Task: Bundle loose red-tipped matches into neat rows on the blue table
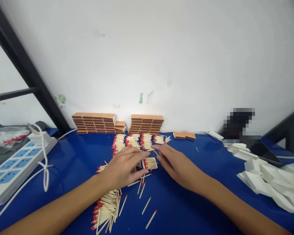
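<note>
A small white matchbox tray [150, 167] sits on the blue table, holding several red-tipped matches [150, 162]. My left hand [123, 166] rests at its left side, thumb and index finger apart, the thumb near the tray's lower left corner. More matches show in the gap between thumb and index finger. My right hand [177, 164] is at the tray's right side, with a single match [156, 152] between its thumb and index finger. A loose pile of matches [106, 210] lies below my left wrist. Single matches [146, 205] are scattered in front of the tray.
Behind my hands, matches lie in rows [132, 141]. Stacked matchboxes [95, 123] and a second stack [147, 124] stand against the wall, with two flat matchboxes [184, 135] farther right. A power strip [17, 166] lies left; white folded pieces [271, 182] and a dark device [262, 150] lie right.
</note>
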`<state>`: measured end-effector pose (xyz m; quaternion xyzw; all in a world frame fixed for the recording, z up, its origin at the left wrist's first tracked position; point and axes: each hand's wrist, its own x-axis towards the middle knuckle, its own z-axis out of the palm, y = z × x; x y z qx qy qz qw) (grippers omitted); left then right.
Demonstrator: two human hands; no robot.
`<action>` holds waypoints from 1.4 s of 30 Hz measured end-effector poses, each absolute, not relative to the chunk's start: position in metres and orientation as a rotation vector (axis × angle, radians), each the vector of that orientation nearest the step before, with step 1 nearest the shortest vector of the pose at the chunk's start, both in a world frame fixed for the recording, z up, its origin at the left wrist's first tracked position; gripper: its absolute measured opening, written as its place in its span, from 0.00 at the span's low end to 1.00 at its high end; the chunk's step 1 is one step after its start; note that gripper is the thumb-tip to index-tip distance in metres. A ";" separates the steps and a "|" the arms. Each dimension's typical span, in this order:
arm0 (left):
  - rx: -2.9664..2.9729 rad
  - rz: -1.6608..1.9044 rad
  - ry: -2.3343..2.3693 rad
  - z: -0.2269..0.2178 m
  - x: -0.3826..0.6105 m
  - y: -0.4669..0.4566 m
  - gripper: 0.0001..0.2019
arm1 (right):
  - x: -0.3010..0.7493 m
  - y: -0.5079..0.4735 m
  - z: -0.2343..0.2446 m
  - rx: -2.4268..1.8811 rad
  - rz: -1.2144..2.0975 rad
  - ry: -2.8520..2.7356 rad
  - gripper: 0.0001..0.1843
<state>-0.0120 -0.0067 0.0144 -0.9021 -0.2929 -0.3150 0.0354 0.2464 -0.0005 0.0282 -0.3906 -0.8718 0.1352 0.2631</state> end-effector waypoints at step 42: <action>-2.572 -1.091 -0.903 0.030 -0.020 0.002 0.24 | 0.235 -0.023 0.031 -0.755 0.218 -2.396 0.11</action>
